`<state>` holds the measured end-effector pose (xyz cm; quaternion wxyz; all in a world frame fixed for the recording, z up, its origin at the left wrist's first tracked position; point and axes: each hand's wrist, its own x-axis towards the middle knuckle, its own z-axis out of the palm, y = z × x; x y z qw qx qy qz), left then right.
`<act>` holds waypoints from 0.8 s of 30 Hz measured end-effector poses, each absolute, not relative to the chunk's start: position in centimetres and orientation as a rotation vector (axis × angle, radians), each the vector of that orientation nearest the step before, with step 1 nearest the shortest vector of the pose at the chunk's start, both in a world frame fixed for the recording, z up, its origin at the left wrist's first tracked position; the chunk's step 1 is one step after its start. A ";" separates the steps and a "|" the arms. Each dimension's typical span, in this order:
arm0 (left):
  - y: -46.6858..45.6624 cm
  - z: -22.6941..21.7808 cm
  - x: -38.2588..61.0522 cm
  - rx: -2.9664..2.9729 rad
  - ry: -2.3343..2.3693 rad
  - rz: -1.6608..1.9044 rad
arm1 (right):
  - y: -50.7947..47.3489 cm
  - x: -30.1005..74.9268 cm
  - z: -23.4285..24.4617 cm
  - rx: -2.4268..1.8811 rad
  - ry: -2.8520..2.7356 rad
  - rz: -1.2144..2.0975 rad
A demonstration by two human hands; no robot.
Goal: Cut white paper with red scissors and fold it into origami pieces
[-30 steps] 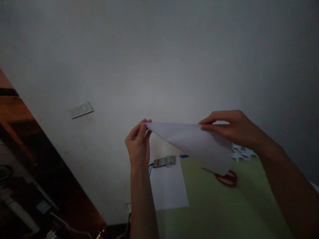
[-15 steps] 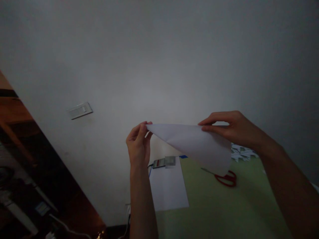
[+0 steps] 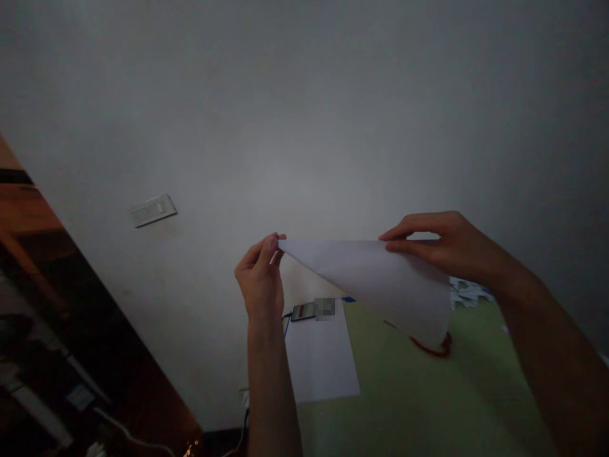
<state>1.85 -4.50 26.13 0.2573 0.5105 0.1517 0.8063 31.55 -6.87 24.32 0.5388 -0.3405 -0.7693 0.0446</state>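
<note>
A white sheet of paper (image 3: 375, 279), folded along its top edge into a roughly triangular shape, is held up above the table. My left hand (image 3: 261, 270) pinches its pointed left corner between thumb and fingers. Along the top edge farther right, my right hand (image 3: 428, 241) grips the paper between thumb and fingertips. The paper's lower corner hangs in front of scissors with red handles (image 3: 431, 351), hiding much of them.
The green tabletop (image 3: 404, 406) bears another white sheet (image 3: 323, 368), with a phone (image 3: 303, 311) and its cable at the far end. White paper pieces (image 3: 469, 293) lie at the back right. A pale wall (image 3: 304, 127) with a switch plate (image 3: 153, 211) rises behind.
My left hand has shifted slightly left with the paper's corner. The hanging part of the sheet has swung lower and to the right, covering more of the scissors. My right hand stays nearly still.
</note>
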 end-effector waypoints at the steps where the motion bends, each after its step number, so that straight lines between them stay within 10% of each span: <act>1: -4.5 26.1 1.9 1.390 0.415 2.203 | -6.9 31.5 24.3 -0.808 -1.829 0.104; 24: -3.7 26.2 2.0 1.517 0.630 2.571 | -7.9 30.9 25.2 -0.822 -1.822 0.018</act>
